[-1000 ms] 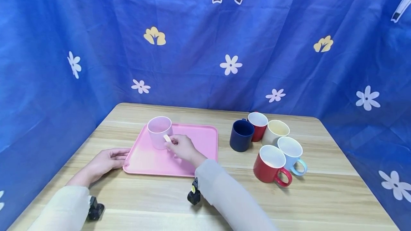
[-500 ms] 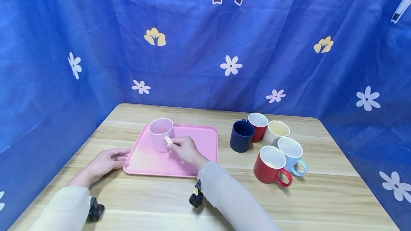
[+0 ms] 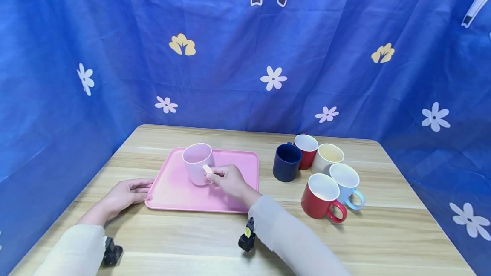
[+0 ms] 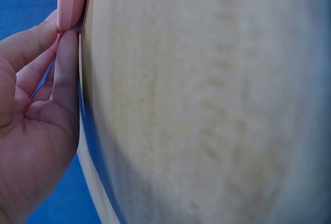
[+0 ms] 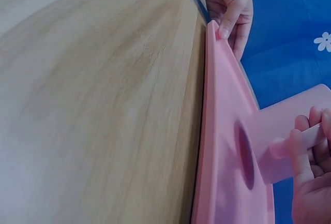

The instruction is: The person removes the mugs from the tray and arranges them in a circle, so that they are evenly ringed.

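A pink mug (image 3: 196,170) is over the left part of the pink tray (image 3: 168,191), and my right hand (image 3: 229,181) pinches its handle between thumb and fingers. The right wrist view shows a dark oval shadow on the tray beside the mug's base (image 5: 266,151), which seems slightly raised off the surface. At the tray's near left corner, my left hand (image 3: 124,197) holds the rim. There the thumb lies on top and the fingers are along the outside, as the right wrist view shows.
To the right of the tray stand several mugs close together: dark blue (image 3: 287,163), red at the back (image 3: 307,156), cream (image 3: 326,159), light blue (image 3: 345,182) and red in front (image 3: 320,199). A blue patterned curtain (image 3: 230,54) encloses the wooden table (image 3: 184,237).
My right hand has moved the pink mug a little to the right and nearer over the tray. My left hand has stayed at the tray's corner.
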A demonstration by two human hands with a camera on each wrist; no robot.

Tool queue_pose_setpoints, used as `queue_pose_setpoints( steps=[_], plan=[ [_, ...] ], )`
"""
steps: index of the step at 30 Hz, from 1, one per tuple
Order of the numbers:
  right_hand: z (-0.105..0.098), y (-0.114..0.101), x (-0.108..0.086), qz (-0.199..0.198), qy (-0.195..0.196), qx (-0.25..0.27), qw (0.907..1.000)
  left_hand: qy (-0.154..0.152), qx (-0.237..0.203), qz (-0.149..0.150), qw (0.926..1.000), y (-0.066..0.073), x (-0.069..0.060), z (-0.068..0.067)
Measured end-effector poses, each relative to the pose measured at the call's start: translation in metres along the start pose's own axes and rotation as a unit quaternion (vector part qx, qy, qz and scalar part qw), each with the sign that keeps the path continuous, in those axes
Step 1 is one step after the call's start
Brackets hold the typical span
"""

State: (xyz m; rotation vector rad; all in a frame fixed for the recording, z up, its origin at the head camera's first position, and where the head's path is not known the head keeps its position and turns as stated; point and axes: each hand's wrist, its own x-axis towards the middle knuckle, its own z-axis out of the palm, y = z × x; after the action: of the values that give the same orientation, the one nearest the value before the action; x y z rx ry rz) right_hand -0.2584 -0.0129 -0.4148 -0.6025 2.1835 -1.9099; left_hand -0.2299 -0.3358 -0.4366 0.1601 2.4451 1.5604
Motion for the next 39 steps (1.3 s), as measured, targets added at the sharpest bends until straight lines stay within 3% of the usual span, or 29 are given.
queue_pose_setpoints(
  steps=[13, 23, 32, 39],
  plan=[
    [-0.031, -0.006, -0.028, -0.01, 0.015, -0.012, 0.9998, -0.003, 0.007, 0.013, 0.9999, -0.002, 0.0, 0.0],
    [-0.065, -0.006, -0.06, 0.006, 0.018, -0.034, 0.9992, -0.005, 0.003, 0.018, 0.9998, -0.001, 0.0, -0.001],
    [-0.091, 0.001, -0.085, -0.003, 0.026, -0.038, 0.9989, -0.006, 0.011, -0.001, 0.9999, 0.0, 0.0, 0.0],
    [-0.106, 0.005, -0.101, 0.019, 0.042, -0.03, 0.9985, -0.01, 0.008, 0.004, 0.9999, -0.003, 0.001, -0.001]
  ],
)
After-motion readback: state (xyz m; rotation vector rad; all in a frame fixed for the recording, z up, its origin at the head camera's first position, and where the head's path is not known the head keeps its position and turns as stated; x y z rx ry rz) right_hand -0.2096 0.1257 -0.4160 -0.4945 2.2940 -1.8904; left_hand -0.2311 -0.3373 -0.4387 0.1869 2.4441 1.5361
